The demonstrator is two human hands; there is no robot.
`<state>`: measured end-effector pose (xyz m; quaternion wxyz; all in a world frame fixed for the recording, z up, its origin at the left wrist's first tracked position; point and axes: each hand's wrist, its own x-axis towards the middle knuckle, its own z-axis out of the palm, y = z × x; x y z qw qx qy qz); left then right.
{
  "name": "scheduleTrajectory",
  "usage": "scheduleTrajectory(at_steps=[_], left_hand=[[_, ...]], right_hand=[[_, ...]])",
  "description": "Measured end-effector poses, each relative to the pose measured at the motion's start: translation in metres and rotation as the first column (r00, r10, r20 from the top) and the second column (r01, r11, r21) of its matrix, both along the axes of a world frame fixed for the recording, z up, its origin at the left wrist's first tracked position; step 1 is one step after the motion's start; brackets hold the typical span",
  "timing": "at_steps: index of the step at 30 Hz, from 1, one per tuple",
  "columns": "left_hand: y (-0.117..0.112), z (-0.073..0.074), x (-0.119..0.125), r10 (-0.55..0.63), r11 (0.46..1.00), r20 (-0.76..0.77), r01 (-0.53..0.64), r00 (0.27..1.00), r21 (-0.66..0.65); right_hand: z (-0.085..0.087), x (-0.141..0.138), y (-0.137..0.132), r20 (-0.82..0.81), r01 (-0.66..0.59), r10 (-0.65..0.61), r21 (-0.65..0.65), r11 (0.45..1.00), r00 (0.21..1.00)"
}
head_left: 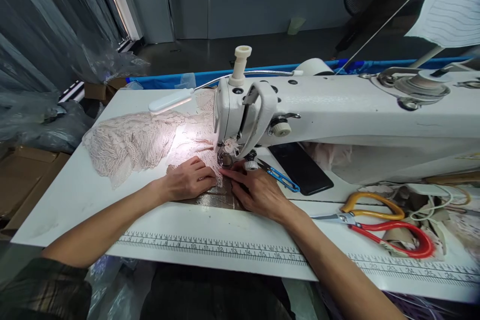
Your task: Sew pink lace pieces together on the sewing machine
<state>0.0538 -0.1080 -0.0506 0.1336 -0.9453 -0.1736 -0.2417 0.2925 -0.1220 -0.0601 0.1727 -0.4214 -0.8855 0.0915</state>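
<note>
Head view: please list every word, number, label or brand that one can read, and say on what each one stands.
"10" to "17", running in order: ruler scale printed along the table front edge.
"22" to "25": same scale, below the scissors.
Paper sheet, upper right: printed lines, too small to read.
Sewing machine: no brand visible.

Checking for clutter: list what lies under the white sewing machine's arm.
A black flat phone, blue-handled metal thread snips beside it, pale pink fabric behind. The white machine arm covers the phone's far end.
</note>
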Motion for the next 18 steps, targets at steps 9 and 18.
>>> scheduleTrajectory(at_steps=[9, 18], left_hand=[[-0.004, 0.004, 0.002, -0.004, 0.999, -0.045, 0.002, 0.999, -0.038], [-0.014, 0.004, 0.005, 0.042, 0.996, -0.079, -0.048, 0.996, -0.081]], right_hand=[[-0.005, -0.001, 0.002, 0.037, -0.043, 0.042, 0.021, 0.999, 0.998], [0.000, -0.002, 0.001, 0.054, -0.122, 0.117, 0.095, 0.988, 0.992]])
